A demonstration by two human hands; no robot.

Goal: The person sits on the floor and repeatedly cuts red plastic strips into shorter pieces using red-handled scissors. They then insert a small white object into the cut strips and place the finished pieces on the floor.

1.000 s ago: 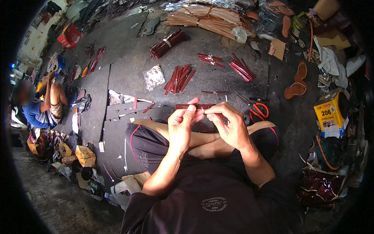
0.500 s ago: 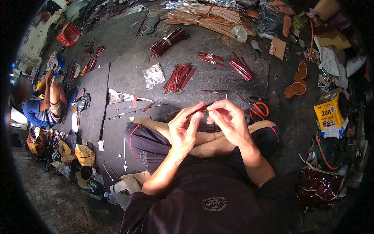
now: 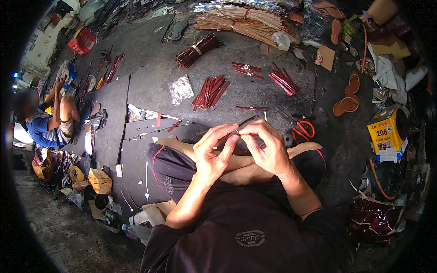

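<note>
Above my crossed legs, my left hand (image 3: 213,152) and my right hand (image 3: 267,150) meet fingertip to fingertip. Both are closed in a pinch on a thin dark strip (image 3: 247,121), whose end sticks out beyond the fingers; the rest is hidden by them. A tiny pale bit shows between the fingertips, too small to name. Just ahead on the dark board lies a short group of dark red strips (image 3: 251,108). Beyond it are a fanned pile of red strips (image 3: 210,93), a smaller pile (image 3: 247,69) and a bunch (image 3: 283,80).
Red-handled scissors (image 3: 304,130) lie by my right knee. A clear bag of small pieces (image 3: 180,89), a tied dark red bundle (image 3: 197,51) and a large tan bundle (image 3: 236,25) lie farther off. Sandals (image 3: 346,105) and a yellow box (image 3: 386,136) are right; another person (image 3: 48,118) sits left.
The dark strip now points up and away from between my fingertips, where it lay more across my left fingers before. My right fingers have curled in closer to the left ones.
</note>
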